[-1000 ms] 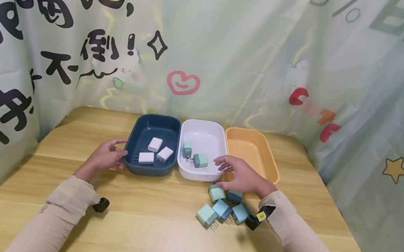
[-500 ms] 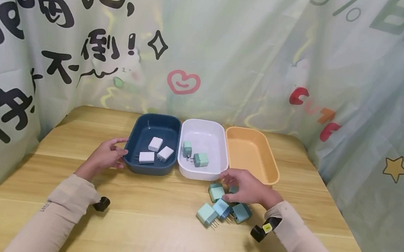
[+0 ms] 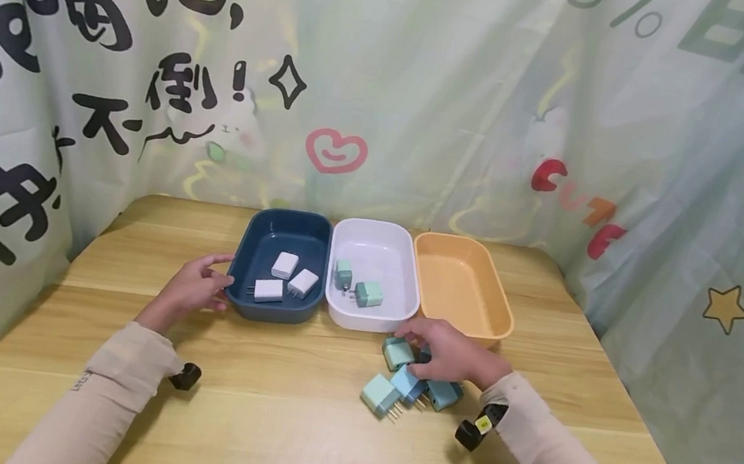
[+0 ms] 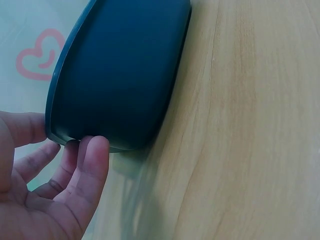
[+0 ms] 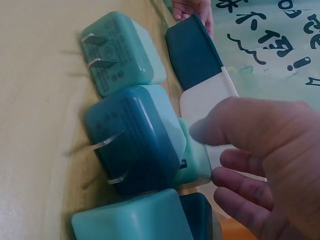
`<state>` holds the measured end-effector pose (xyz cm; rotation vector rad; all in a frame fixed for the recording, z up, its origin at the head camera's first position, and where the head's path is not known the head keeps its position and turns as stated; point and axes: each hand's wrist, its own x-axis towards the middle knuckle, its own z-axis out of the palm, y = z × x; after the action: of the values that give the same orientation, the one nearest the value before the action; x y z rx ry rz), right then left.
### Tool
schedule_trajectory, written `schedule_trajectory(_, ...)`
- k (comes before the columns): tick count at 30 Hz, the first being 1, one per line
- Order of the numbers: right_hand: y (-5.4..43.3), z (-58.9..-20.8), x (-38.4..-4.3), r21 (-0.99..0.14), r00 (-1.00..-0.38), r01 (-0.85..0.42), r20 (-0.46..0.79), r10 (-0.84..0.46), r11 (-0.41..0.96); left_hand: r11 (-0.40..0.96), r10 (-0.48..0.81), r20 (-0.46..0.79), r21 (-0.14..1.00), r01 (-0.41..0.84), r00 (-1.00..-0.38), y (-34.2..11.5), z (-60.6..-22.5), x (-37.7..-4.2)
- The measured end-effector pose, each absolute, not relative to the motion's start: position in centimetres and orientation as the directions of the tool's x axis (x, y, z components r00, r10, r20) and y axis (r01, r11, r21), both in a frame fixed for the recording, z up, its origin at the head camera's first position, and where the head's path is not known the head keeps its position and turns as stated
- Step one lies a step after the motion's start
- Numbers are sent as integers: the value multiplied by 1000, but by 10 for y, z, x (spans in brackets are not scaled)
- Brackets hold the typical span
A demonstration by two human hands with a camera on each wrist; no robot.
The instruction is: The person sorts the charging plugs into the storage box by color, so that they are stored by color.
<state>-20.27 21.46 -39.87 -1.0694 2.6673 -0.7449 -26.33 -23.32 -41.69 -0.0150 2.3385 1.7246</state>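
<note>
My left hand [image 3: 196, 288] touches the outer left side of a dark blue bin [image 3: 276, 316], its fingertips at the rim and wall in the left wrist view. Over a cluster of plug-in chargers is my right hand [image 3: 451, 352], thumb and fingers apart. Its thumb is close to a light green charger [image 5: 197, 162], partly hidden behind a blue charger [image 5: 135, 140]; whether they touch I cannot tell. Another green charger [image 3: 380, 395] lies nearest the front, beside a teal charger [image 3: 442, 395]. A darker charger [image 3: 426, 350] is mostly covered by the right hand.
White chargers [image 3: 268, 291] lie in the dark blue bin. A white bin [image 3: 369, 322] holds two green chargers [image 3: 368, 294]. An orange bin [image 3: 465, 283] stands at its right. All three bins are side by side on the wooden table [image 3: 271, 418], before a printed curtain [image 3: 426, 102].
My right hand has come back from the front right corner of the white bin, down over the charger cluster, then shifted slightly left. The left hand stays at the dark blue bin.
</note>
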Motion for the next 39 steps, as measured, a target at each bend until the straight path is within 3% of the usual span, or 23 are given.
schedule_trajectory(18,209,-403,-209,-365,-718,-631,-61,-694,685,320,113,-208,933,-163,-972,-231,-412,-259)
schedule_trajectory(39,212,-394,-207,-433,-729,-605,-37,-684,668,317,125,-200,936,-151,-972,-232,-413,-262)
